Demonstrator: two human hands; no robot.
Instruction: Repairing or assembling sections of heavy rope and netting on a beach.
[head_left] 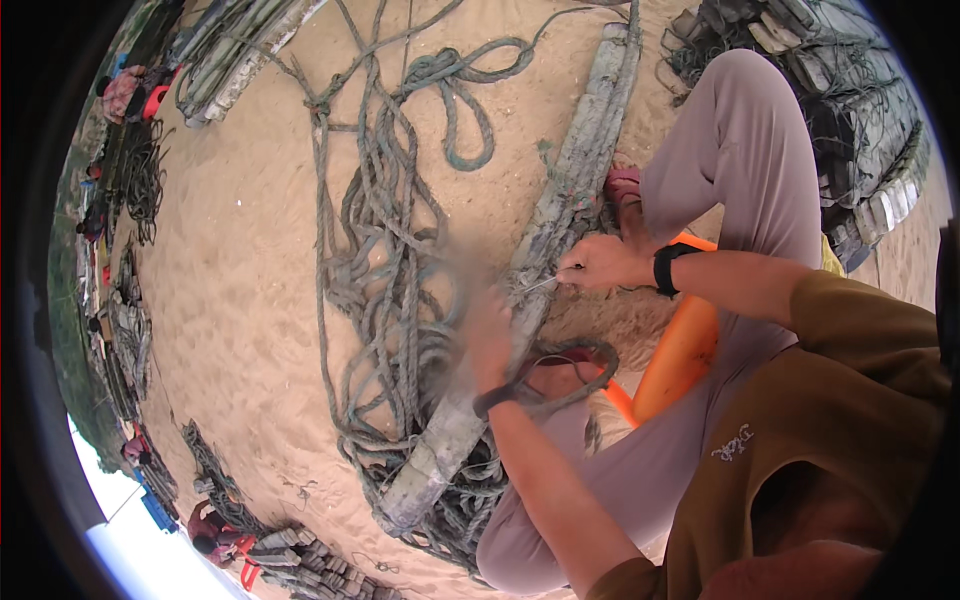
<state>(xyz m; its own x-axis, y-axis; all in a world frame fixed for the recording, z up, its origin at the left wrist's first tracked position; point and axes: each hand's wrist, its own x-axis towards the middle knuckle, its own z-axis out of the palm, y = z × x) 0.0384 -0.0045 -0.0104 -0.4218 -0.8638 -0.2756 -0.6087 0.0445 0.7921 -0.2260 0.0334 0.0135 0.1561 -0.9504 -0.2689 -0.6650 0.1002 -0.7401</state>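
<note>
Brown shirt (pixel 800 415) cloth crowds the near right of my view, with two legs in pale mauve trousers (pixel 770 180) spread beyond it. Between them sits an orange plastic piece (pixel 685 350), partly hidden; whether it is a container I cannot tell. Each wrist carries a dark band (pixel 665 272) — two in all. Watching remotely, I see the right hand (pixel 605 262), fingers curled closed on one thin pale strip (pixel 541 285), whose far end lies over one long, rough grey beam (pixel 548 232). The left hand (pixel 488 335) is a blur at the beam; I cannot tell how far open it is or what it grips. Left of the beam, on sand (pixel 240 260), sprawls a rope tangle (pixel 408 360), its strands too knotted to count. Near the left rim I make out at least three people (pixel 122 95) — small, bent by the lens.
</note>
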